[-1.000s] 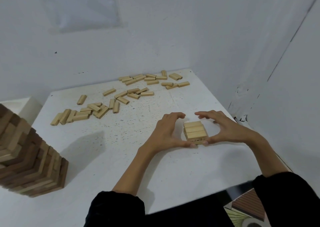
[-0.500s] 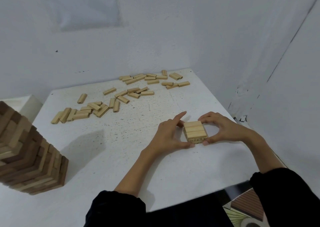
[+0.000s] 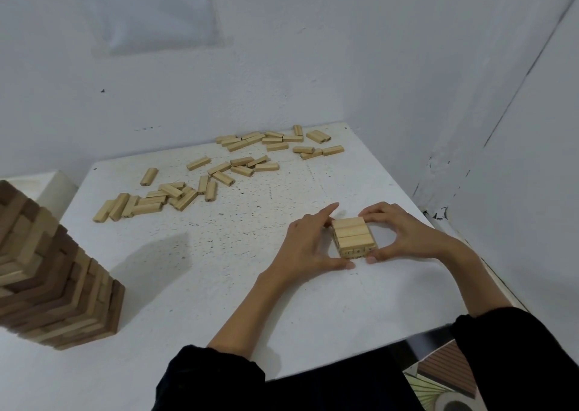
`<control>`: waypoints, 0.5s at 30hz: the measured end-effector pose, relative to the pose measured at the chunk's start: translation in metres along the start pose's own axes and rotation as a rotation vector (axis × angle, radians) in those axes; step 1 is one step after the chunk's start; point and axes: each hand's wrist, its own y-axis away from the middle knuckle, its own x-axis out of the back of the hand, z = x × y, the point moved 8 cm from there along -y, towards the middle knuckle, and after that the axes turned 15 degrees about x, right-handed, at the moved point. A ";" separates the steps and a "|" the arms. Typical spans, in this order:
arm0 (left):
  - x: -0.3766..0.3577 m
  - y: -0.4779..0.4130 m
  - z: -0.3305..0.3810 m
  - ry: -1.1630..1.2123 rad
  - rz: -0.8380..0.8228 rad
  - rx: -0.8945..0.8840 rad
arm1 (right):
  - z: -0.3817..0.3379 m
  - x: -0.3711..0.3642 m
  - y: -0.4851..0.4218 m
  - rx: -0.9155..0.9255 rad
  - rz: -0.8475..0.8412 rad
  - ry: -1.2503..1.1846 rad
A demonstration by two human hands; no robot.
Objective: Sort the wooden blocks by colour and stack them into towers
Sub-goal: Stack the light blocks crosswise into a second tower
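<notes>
A low stack of pale wooden blocks (image 3: pixel 352 235) sits on the white counter (image 3: pixel 219 269), near its right edge, with three blocks side by side on top and at least one crosswise layer under them. The left hand (image 3: pixel 308 244) brackets its left side with the thumb laid flat along the near base and the forefinger straight past the far corner. It presses rather than grips. The right hand (image 3: pixel 404 235) wraps the other side, its fingers curled over the far edge and its thumb tip at the near base.

The main risk is uneven pressure. If one hand pushes harder, the top layer could shear across the one beneath or a block could pop out of line, and every later layer would inherit the skew. Letting go carelessly could do the same, since a thumb or forefinger dragging on a block end may twist the row.

The stack stands not far from the counter's right edge, so a strong shove from the left could walk it that way.

The loose pale wooden blocks (image 3: pixel 219 172) lie well apart along the far side. Reaching for them means sweeping an arm over or past the stack, where a sleeve might clip it. The tall tower of brown wooden blocks (image 3: pixel 53 285) at the near left looks stepped and leaning, and a jolt to the counter could bring it down.
</notes>
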 end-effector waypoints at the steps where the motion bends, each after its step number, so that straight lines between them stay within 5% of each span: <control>1: -0.002 0.001 -0.002 0.010 -0.025 0.017 | 0.001 -0.001 0.002 -0.022 -0.013 -0.013; 3: -0.005 0.005 -0.002 0.127 -0.076 0.061 | 0.001 -0.002 0.006 -0.050 0.020 -0.130; 9: -0.006 0.027 0.025 0.877 -0.170 0.353 | -0.008 -0.017 0.007 -0.117 0.528 -0.804; 15: -0.024 0.026 0.034 1.011 -0.207 0.350 | -0.019 -0.032 0.002 -0.196 0.668 -1.010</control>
